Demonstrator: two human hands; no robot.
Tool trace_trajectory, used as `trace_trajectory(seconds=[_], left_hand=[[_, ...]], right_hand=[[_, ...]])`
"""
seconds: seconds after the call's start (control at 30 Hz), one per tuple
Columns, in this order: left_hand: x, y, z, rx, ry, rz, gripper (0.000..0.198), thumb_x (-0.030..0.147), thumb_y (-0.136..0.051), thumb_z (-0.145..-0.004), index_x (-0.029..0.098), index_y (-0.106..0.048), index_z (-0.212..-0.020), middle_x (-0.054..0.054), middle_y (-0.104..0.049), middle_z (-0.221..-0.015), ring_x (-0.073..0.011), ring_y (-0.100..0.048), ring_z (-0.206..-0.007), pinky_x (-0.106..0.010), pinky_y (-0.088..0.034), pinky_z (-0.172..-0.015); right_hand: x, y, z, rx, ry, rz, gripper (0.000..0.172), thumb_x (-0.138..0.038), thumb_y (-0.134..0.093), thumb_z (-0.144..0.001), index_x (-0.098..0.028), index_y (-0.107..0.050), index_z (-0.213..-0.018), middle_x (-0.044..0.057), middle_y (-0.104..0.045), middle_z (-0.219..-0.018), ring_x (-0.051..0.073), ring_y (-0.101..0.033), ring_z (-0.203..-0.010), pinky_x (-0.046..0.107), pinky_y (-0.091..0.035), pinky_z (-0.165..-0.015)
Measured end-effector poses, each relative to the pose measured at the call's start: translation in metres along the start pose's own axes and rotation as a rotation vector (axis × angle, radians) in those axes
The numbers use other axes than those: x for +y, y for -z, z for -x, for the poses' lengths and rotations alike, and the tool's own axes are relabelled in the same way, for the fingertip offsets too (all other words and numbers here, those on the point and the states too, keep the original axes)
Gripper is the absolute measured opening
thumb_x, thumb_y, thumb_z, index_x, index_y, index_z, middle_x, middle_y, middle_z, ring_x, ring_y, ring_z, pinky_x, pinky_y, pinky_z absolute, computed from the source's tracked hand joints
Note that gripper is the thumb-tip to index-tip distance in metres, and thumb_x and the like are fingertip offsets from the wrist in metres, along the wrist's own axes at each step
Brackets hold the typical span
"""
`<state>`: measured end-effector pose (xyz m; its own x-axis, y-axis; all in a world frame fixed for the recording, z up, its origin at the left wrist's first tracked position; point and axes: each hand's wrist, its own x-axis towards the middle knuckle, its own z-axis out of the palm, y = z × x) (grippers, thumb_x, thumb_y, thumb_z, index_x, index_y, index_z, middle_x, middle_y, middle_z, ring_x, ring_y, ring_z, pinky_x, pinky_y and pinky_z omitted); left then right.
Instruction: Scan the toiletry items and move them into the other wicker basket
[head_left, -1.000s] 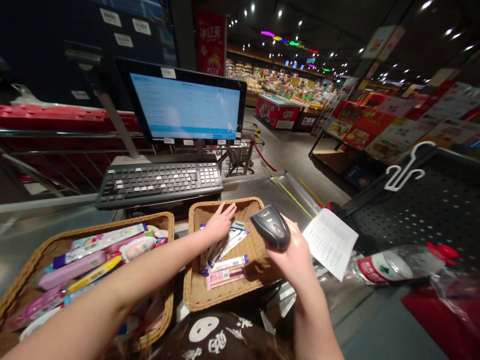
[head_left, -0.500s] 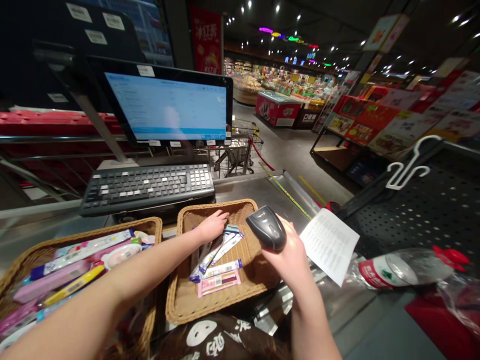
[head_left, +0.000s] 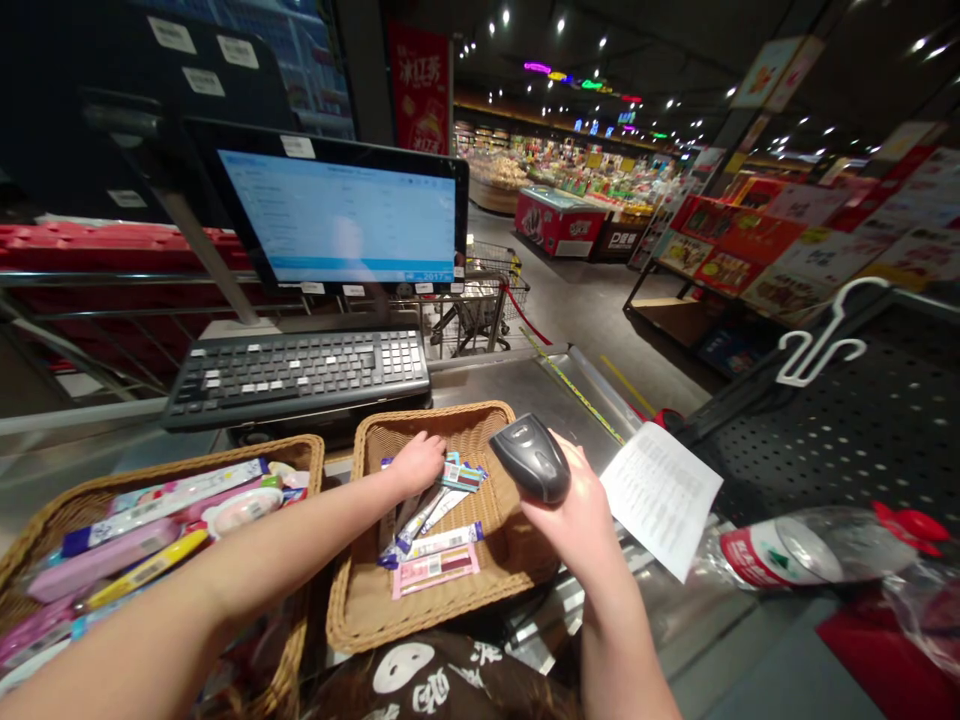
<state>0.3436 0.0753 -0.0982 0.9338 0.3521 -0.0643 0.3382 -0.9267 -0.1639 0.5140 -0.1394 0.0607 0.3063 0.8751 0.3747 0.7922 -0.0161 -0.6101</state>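
In the head view, my right hand [head_left: 576, 500] is wrapped round a dark grey handheld barcode scanner [head_left: 531, 458], held up over the right side of a wicker basket [head_left: 442, 622]. My left hand [head_left: 418, 466] reaches into that basket with fingers curled down. Its fingertips are at the left end of a blue-and-brown snack packet [head_left: 463, 478]; what they grip, if anything, is hidden. Below it lie slim white-and-blue packets [head_left: 442, 541] and a pink packet [head_left: 436, 572].
A second wicker basket [head_left: 318, 470] full of colourful packages stands at left. Behind are a keyboard [head_left: 307, 370] and a monitor [head_left: 345, 220]. To the right lie a printed sheet [head_left: 660, 495] and a plastic bottle [head_left: 787, 548], below a white hanger [head_left: 821, 340].
My left hand has shifted slightly left and down in the basket. The blue-and-brown packet now lies lower and shows more of its face. My right hand keeps the scanner nearly still.
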Motion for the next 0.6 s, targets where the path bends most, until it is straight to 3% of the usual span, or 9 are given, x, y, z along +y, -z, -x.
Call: trace_trajectory(seconds=[0.17, 0.3, 0.47, 0.6], left_hand=[[0.003, -0.002, -0.002, 0.009, -0.017, 0.018, 0.021, 0.015, -0.056, -0.084, 0.012, -0.075, -0.091, -0.018, -0.067, -0.116, -0.0294, -0.057, -0.112, -0.045, -0.035, -0.101], [0.0, 0.003, -0.001, 0.017, -0.011, 0.048, 0.021, 0.015, -0.063, -0.075, 0.013, -0.075, -0.092, -0.017, -0.065, -0.125, -0.0302, -0.056, -0.117, -0.046, -0.035, -0.104], [-0.008, 0.031, 0.015, 0.058, -0.024, 0.091, 0.024, 0.024, -0.068, -0.071, 0.016, -0.074, -0.093, -0.014, -0.055, -0.142, -0.0312, -0.046, -0.134, -0.051, -0.026, -0.114], [-0.014, 0.062, 0.039, 0.181, -0.03, 0.133, 0.02, 0.03, -0.066, -0.075, 0.017, -0.071, -0.089, -0.014, -0.045, -0.15, -0.0301, -0.038, -0.14, -0.056, -0.019, -0.117]], right_hand=[[0.0, 0.0, 0.001, 0.0, 0.005, 0.013, 0.046, -0.015, -0.062, -0.069, -0.02, -0.062, -0.115, 0.013, -0.066, -0.124, 0.032, -0.053, -0.129, 0.058, -0.033, -0.113], [-0.002, -0.001, 0.002, 0.003, 0.003, 0.023, 0.046, -0.017, -0.062, -0.069, -0.019, -0.063, -0.115, 0.013, -0.066, -0.124, 0.032, -0.052, -0.13, 0.058, -0.032, -0.114], [-0.007, -0.002, 0.004, 0.027, 0.014, 0.024, 0.047, -0.017, -0.061, -0.069, -0.016, -0.063, -0.115, 0.014, -0.066, -0.124, 0.033, -0.053, -0.128, 0.059, -0.032, -0.113], [-0.013, -0.007, 0.005, 0.054, 0.03, 0.022, 0.049, -0.018, -0.061, -0.069, -0.018, -0.062, -0.118, 0.014, -0.065, -0.125, 0.032, -0.054, -0.127, 0.059, -0.033, -0.113]])
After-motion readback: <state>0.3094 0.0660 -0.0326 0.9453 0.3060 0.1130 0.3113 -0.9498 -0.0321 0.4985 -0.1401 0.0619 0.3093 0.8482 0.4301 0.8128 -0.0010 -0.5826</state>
